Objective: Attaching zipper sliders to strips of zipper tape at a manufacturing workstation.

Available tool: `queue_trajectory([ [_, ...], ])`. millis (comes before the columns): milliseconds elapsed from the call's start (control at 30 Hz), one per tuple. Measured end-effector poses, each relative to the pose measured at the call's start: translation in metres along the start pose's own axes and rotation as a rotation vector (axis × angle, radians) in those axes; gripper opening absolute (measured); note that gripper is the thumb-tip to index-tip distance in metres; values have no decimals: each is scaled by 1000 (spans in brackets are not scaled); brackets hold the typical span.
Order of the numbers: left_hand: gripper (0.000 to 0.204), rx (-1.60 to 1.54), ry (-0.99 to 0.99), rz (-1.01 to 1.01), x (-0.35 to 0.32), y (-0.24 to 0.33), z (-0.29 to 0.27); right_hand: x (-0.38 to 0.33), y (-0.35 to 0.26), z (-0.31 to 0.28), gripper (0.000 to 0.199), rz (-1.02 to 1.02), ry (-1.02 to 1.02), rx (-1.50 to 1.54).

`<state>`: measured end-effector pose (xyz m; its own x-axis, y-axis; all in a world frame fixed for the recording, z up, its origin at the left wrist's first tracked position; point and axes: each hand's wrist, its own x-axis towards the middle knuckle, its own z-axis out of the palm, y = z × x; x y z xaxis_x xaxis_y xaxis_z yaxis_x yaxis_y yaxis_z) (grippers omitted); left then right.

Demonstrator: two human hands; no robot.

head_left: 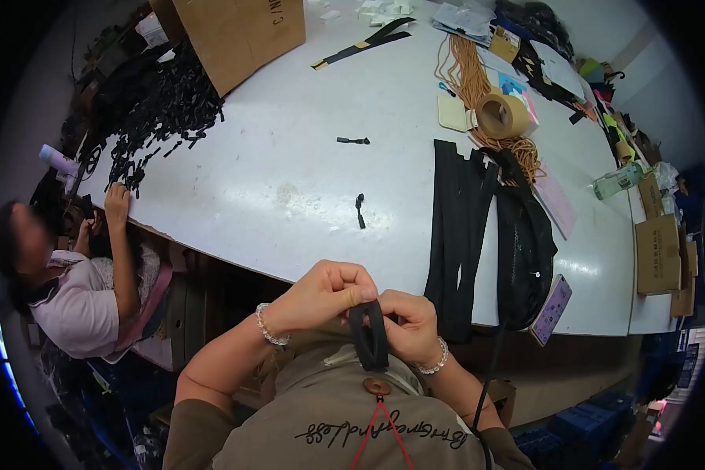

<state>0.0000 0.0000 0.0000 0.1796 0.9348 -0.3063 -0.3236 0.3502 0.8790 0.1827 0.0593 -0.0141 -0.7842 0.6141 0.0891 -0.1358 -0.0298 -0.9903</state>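
Observation:
At the near edge of the table, my left hand [330, 291] pinches the top of a looped black fabric strap [374, 352]. Close against it, my right hand [412, 325] has its curled fingers on the same strap at its right side. The loop hangs down in front of my shirt. Ahead of my hands lie two small black tab-like pieces: a nearer upright one [360, 211] and a farther one lying sideways [353, 141]. Right of them, long black fabric strips [450, 227] run toward the table's edge.
A cardboard box [243, 39] and a pile of small black pieces [168, 106] occupy the far left, where a co-worker's hand [117, 205] touches the pile. To the right are a tape roll [501, 117], tan cords [464, 70], a black pouch-like item [525, 258], a purple-cased phone [552, 309] and a bottle [617, 182].

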Motion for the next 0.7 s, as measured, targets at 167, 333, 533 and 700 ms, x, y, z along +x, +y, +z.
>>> queue_trajectory([
  [167, 19, -29, -114, -49, -10, 2, 7, -13, -9, 3, 6, -99, -47, -163],
  [333, 15, -156, -113, -106, -10, 0, 6, -16, -5, 9, 5, 30, 71, -74],
  [533, 18, -5, 58, 31, -16, -5, 20, -22, 5, -5, 8, 59, 80, -144],
  [700, 23, 99, 146, 156, -22, -16, 27, -22, 9, -4, 12, -64, 117, -170],
])
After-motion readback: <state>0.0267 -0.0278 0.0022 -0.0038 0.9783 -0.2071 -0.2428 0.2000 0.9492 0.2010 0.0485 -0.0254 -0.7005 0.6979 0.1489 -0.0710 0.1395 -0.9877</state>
